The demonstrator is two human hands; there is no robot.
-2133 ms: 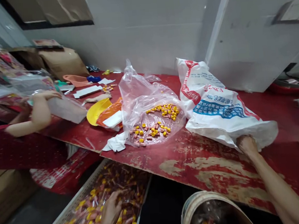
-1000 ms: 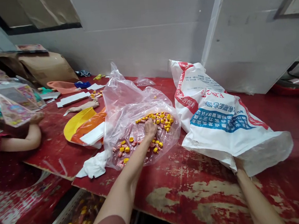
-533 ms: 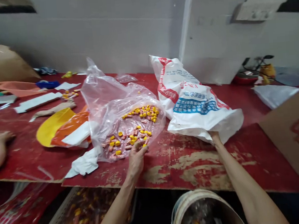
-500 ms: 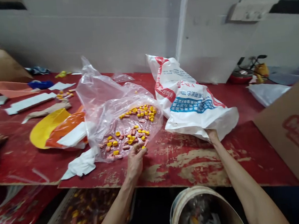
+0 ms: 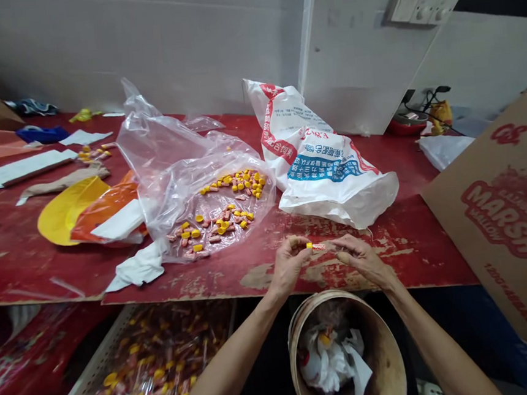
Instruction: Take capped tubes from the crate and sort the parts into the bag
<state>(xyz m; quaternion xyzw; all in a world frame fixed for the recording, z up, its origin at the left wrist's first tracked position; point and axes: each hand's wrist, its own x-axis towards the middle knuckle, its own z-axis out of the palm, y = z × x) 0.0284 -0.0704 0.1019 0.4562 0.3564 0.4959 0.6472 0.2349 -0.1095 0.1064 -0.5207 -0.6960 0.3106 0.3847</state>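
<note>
Worn red tabletop (image 5: 388, 254) fronts a grey wall; just above its near edge a small yellow-capped red piece (image 5: 316, 247) is pinched between both hands. Half a second ago the left hand (image 5: 290, 263) was at the clear bag (image 5: 187, 167) and the right hand (image 5: 363, 259) under the white sack (image 5: 330, 173); now both meet, fingers curled, over the round bin (image 5: 376, 329).

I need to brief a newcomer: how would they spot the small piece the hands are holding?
Above the round bucket, at the red table's near edge, left hand and right hand meet. Between them: one yellow-capped piece, outside the clear bag.
</note>
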